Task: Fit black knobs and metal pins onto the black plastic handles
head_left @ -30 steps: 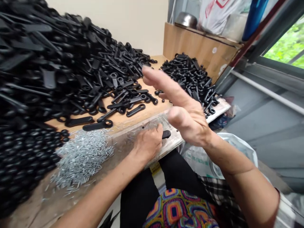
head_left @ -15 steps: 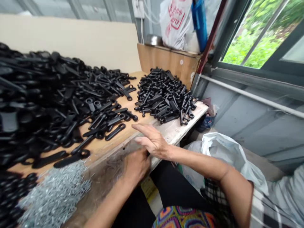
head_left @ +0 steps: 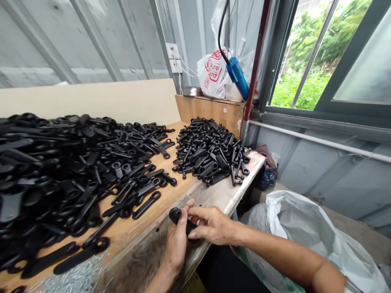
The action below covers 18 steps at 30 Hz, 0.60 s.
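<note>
Both hands meet at the near edge of the wooden table (head_left: 210, 195). My left hand (head_left: 177, 242) is closed round a black plastic part (head_left: 175, 215) whose rounded end sticks up past the thumb. My right hand (head_left: 210, 224) pinches the same part from the right, fingers together on it. A large heap of black plastic arms (head_left: 61, 167) fills the left of the table. A smaller pile of black parts (head_left: 210, 150) lies at the far right corner. Small silver pins (head_left: 73, 280) lie in a heap at the bottom left.
A cardboard box (head_left: 210, 112) stands at the back with a steel bowl, a white printed bag (head_left: 214, 73) and a blue tool (head_left: 238, 77) on a cable. A white plastic sack (head_left: 305, 236) sits on the floor at right. A window (head_left: 308, 57) is beyond.
The camera has tilted up. My right hand came down from the air onto the black part. My left hand lifted the part off the table edge.
</note>
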Each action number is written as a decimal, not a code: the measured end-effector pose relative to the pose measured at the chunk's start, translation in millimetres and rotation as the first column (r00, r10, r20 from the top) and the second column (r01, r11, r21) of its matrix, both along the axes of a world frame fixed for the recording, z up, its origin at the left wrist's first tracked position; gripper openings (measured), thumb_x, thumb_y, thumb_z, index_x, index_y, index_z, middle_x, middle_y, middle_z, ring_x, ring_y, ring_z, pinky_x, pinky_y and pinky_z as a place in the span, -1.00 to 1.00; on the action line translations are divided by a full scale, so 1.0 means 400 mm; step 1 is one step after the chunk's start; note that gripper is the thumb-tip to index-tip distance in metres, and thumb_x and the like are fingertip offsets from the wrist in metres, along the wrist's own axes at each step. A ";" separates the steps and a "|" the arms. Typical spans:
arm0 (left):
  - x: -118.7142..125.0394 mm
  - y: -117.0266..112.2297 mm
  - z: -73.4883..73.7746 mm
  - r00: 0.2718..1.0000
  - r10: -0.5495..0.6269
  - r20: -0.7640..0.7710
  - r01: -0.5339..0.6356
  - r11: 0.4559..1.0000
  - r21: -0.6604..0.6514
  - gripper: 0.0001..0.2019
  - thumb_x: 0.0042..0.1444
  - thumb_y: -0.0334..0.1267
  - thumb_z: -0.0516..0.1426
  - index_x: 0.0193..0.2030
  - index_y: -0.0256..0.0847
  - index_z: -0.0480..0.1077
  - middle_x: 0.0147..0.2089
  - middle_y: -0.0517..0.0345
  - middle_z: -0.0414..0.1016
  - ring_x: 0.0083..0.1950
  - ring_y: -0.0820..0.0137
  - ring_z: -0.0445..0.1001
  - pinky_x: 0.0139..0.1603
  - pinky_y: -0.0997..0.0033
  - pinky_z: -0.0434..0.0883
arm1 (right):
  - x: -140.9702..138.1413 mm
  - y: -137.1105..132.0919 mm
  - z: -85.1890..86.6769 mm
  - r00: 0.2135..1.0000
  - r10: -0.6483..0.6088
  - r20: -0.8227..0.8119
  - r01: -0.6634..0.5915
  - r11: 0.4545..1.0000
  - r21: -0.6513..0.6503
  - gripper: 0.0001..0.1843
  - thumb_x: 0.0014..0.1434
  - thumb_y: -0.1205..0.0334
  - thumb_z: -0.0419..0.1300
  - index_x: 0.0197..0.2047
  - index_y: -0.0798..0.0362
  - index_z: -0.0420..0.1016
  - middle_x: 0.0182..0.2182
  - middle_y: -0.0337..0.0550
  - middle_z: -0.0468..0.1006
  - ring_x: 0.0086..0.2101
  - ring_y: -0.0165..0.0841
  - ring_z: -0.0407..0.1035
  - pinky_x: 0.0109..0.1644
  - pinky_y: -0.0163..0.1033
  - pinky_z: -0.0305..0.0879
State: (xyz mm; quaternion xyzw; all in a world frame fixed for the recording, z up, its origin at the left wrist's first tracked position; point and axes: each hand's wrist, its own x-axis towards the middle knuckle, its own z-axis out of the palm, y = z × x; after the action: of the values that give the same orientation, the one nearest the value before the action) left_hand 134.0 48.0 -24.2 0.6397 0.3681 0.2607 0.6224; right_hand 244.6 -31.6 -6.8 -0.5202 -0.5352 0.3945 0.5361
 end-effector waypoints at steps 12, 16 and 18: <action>-0.040 0.010 -0.083 0.986 -0.153 -0.061 0.163 0.958 0.235 -0.35 0.04 0.09 0.00 0.22 -0.21 0.09 0.17 -0.02 0.26 0.22 0.17 0.17 0.25 0.07 0.06 | 0.373 0.050 0.081 0.438 -0.760 0.480 0.758 0.600 0.257 -0.45 -0.02 0.16 0.15 0.09 0.06 0.28 -0.56 -0.33 0.36 -0.51 -0.44 0.26 -0.38 -0.34 0.16; -0.039 0.018 -0.091 0.991 -0.134 -0.013 0.134 0.970 0.205 -0.36 0.06 0.10 -0.03 0.21 -0.25 0.09 0.13 -0.05 0.30 0.20 0.20 0.20 0.23 0.11 0.10 | 0.463 0.092 0.118 0.137 -0.592 0.794 0.822 0.516 0.243 -0.53 0.06 0.02 0.06 0.02 0.03 0.36 -0.45 -0.14 0.50 -0.37 -0.27 0.38 -0.32 -0.26 0.18; -0.040 0.021 -0.091 0.995 -0.103 0.012 0.099 0.974 0.202 -0.36 0.05 0.11 -0.02 0.18 -0.25 0.14 0.09 -0.05 0.34 0.18 0.19 0.23 0.19 0.13 0.18 | 0.473 0.089 0.131 0.076 -0.517 0.853 0.830 0.506 0.233 -0.57 0.09 -0.03 0.02 -0.08 0.01 0.44 -0.38 -0.05 0.54 -0.32 -0.21 0.40 -0.31 -0.23 0.19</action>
State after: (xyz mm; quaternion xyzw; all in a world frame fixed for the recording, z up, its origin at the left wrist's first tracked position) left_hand 118.0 56.6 -60.6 0.7142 0.2998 0.2718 0.5711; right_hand 433.6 4.0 45.7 -0.9034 -0.3383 -0.1394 0.2236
